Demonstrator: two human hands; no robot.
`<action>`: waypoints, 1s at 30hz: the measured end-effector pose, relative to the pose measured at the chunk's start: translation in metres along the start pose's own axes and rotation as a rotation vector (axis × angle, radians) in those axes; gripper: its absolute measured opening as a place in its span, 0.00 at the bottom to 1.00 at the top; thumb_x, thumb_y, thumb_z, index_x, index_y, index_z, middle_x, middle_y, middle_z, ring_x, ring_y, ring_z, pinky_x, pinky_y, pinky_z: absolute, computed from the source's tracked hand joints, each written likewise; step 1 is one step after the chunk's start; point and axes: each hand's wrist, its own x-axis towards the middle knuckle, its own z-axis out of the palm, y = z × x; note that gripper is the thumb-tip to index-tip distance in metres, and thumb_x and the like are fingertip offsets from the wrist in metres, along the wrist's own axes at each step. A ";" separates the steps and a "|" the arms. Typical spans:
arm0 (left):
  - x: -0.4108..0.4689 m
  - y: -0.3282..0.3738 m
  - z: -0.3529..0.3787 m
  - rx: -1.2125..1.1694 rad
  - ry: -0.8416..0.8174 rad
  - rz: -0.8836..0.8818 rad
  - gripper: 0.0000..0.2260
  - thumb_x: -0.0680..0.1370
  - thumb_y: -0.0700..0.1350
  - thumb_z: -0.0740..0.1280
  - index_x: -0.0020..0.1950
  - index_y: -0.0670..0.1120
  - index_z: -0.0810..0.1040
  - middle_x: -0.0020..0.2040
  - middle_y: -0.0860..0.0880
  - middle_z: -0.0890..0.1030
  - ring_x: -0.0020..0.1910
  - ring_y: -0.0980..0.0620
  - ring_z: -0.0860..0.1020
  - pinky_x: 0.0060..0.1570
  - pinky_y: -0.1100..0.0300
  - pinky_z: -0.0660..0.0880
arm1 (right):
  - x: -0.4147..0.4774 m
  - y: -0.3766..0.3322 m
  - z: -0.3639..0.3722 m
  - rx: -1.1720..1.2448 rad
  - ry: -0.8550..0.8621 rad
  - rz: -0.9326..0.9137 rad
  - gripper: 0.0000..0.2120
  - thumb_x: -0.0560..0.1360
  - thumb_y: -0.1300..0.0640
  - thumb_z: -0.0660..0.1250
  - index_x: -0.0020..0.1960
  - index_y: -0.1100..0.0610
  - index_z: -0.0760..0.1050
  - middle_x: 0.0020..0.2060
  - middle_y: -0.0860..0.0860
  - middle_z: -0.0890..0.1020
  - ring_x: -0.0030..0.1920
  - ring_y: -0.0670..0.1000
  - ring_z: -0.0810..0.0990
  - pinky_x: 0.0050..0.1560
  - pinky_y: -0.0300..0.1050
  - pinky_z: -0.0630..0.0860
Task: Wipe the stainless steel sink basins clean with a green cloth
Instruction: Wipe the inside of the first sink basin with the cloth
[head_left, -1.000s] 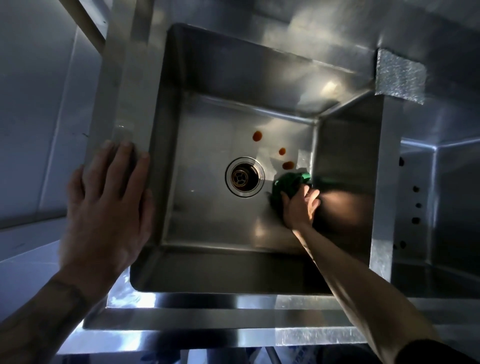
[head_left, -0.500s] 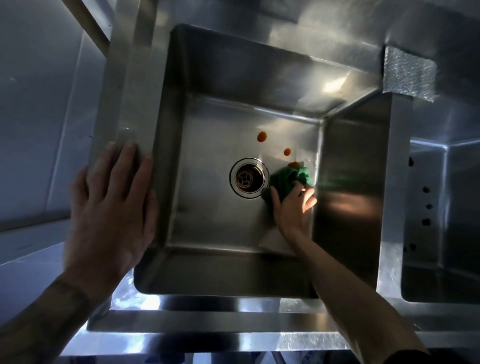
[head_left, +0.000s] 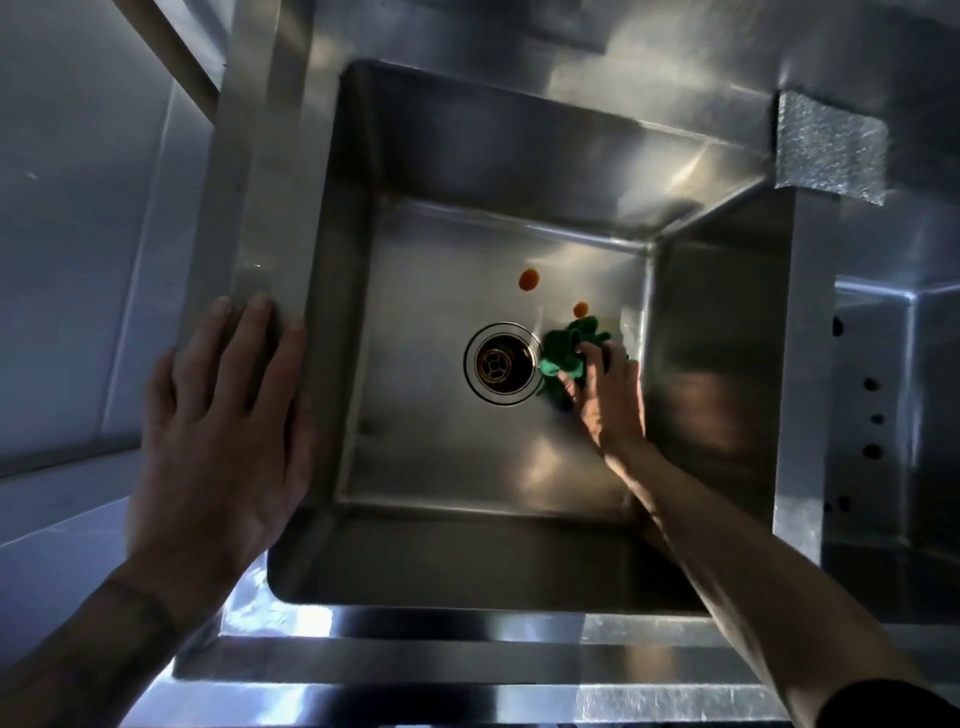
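Note:
I look straight down into a deep stainless steel basin (head_left: 415, 467) with a round drain (head_left: 501, 362) in its floor. My right hand (head_left: 608, 395) is down on the basin floor and presses a bunched green cloth (head_left: 566, 348) just right of the drain, fingers curled over it. Two orange-brown spots lie beyond the cloth: a larger spot (head_left: 529, 279) and a smaller spot (head_left: 580, 309) close to the cloth's far edge. My left hand (head_left: 223, 415) rests flat, fingers straight, on the basin's left rim (head_left: 260, 208).
A second basin (head_left: 935, 467) opens at the right, behind a steel divider (head_left: 802, 364), with several dark spots (head_left: 872, 418) down its left wall. A grey sponge-like pad (head_left: 828, 148) sits on the back ledge. A pale wall lies at the left.
My right hand slid the cloth away from me and left, up beside the drain. The nearest orange spot, visible a second ago, is now under the cloth. My left hand stayed put.

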 end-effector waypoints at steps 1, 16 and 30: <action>0.000 0.000 0.001 0.001 -0.004 0.000 0.24 0.86 0.48 0.56 0.81 0.40 0.67 0.80 0.36 0.67 0.80 0.32 0.64 0.72 0.32 0.66 | 0.013 0.003 -0.004 -0.011 -0.006 0.058 0.23 0.79 0.52 0.68 0.71 0.59 0.71 0.69 0.65 0.70 0.60 0.68 0.73 0.62 0.57 0.70; -0.001 -0.001 0.004 0.031 -0.024 -0.022 0.24 0.86 0.49 0.56 0.81 0.40 0.68 0.82 0.38 0.66 0.81 0.34 0.63 0.72 0.31 0.66 | 0.050 -0.029 0.006 0.067 0.142 0.341 0.23 0.80 0.48 0.67 0.71 0.55 0.70 0.71 0.61 0.67 0.61 0.64 0.70 0.60 0.53 0.67; 0.000 0.000 0.005 0.017 0.000 -0.023 0.24 0.85 0.48 0.57 0.80 0.41 0.69 0.82 0.39 0.66 0.81 0.34 0.64 0.71 0.32 0.66 | 0.030 -0.031 0.002 0.128 0.051 -0.011 0.23 0.78 0.53 0.72 0.71 0.58 0.72 0.70 0.63 0.69 0.62 0.65 0.70 0.62 0.54 0.69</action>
